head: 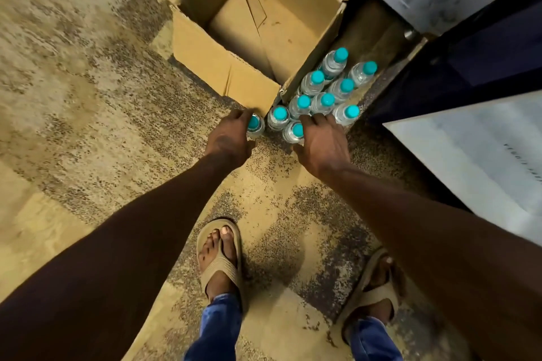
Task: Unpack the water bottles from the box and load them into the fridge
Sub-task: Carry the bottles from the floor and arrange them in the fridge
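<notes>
I see both my bare arms stretched out straight and down, pointing toward 12 o'clock. My left hand [228, 138] has its fingers curled down around something small at its tips. My right hand [322, 141] sits just beside it at 3 o'clock, palm down, fingers reaching forward and bent a little, thumb stuck out toward 9 o'clock.

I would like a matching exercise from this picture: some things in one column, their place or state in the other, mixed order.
Things:
1. cardboard box
2. water bottles
3. left hand
4. right hand

Place or state:
A. standing on the floor beside the box
B. open, nothing visible inside
C. over the nearest bottles of the cluster
D. on the bottle at the box corner

Pairs: 1-B, 2-A, 3-D, 4-C
</notes>
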The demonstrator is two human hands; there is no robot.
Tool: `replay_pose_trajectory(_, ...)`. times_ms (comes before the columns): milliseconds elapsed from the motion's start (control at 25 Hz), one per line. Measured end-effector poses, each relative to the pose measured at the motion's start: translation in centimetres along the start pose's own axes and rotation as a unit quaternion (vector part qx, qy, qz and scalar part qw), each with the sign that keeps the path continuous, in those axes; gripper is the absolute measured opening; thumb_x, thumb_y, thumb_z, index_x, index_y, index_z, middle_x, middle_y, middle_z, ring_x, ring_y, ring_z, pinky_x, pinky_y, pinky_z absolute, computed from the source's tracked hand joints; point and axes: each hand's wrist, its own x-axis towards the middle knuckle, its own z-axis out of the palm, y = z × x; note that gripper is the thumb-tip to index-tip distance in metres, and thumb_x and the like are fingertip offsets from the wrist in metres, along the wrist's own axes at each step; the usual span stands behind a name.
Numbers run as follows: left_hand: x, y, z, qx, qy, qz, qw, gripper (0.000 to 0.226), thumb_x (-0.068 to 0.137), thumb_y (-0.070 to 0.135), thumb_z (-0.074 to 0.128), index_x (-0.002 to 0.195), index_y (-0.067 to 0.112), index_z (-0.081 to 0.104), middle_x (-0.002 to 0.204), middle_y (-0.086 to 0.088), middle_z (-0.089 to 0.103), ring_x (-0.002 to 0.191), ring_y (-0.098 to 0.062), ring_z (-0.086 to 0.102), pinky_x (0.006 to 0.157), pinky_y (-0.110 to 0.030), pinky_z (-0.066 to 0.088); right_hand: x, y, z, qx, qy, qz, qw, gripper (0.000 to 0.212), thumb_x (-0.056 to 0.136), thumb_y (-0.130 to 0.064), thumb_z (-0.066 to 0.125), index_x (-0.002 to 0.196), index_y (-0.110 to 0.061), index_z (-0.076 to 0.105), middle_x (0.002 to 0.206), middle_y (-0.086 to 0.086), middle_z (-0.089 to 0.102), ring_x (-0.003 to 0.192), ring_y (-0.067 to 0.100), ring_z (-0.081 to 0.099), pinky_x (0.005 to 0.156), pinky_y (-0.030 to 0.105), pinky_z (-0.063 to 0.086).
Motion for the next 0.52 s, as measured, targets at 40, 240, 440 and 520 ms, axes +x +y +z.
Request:
replay_pose_trajectory(40, 0.5, -0.1, 0.4, -0.010, 0.004, 0.002, 1.000, 0.076, 0.085, 0.020, 0.077, 0.149, 0.029, 0.036, 0.145, -0.007, 0.049, 0.126, -0.030, 0.052, 0.105, -0.042, 0.047, 0.5, 0.1, 0.5, -0.011, -0.006, 0.000, 1.000, 0.060, 0.093, -0.042, 0.065, 0.142, -0.015, 0.043, 0.138, 0.010, 0.054, 0.130, 0.028, 0.048, 0.109, 0.042, 0.041)
replay_pose_trajectory(240, 2.3, -0.5, 1.8, -0.045, 0.028, -0.006, 0.999, 0.070, 0.078, 0.007, 0.081, 0.139, 0.027, 0.054, 0.142, -0.009, 0.047, 0.123, -0.029, 0.055, 0.106, -0.038, 0.047, 2.2, 0.4, 2.2, -0.011, 0.023, -0.017, 1.000, 0.048, 0.093, -0.037, 0.066, 0.131, -0.009, 0.056, 0.124, 0.011, 0.063, 0.117, 0.029, 0.056, 0.102, 0.040, 0.047)
replay_pose_trajectory(440, 2.1, -1.9, 2.9, -0.074, 0.051, 0.011, 0.996, 0.062, 0.078, 0.010, 0.081, 0.135, 0.017, 0.057, 0.137, -0.012, 0.053, 0.120, -0.030, 0.056, 0.101, -0.036, 0.048, 2.1, 0.1, 2.3, 0.021, 0.060, -0.035, 0.997, 0.031, 0.089, -0.016, 0.069, 0.118, -0.008, 0.063, 0.116, 0.011, 0.066, 0.103, 0.027, 0.062, 0.083, 0.034, 0.050)
replay_pose_trajectory(520, 0.8, -2.7, 3.1, -0.123, 0.071, 0.013, 0.990, 0.059, 0.079, 0.012, 0.081, 0.133, 0.009, 0.057, 0.128, -0.013, 0.063, 0.114, -0.030, 0.061, 0.093, -0.027, 0.046, 1.4, 0.2, 1.4, 0.088, 0.076, -0.031, 0.993, 0.031, 0.087, -0.018, 0.070, 0.116, -0.009, 0.064, 0.115, 0.010, 0.065, 0.103, 0.026, 0.060, 0.082, 0.032, 0.046)
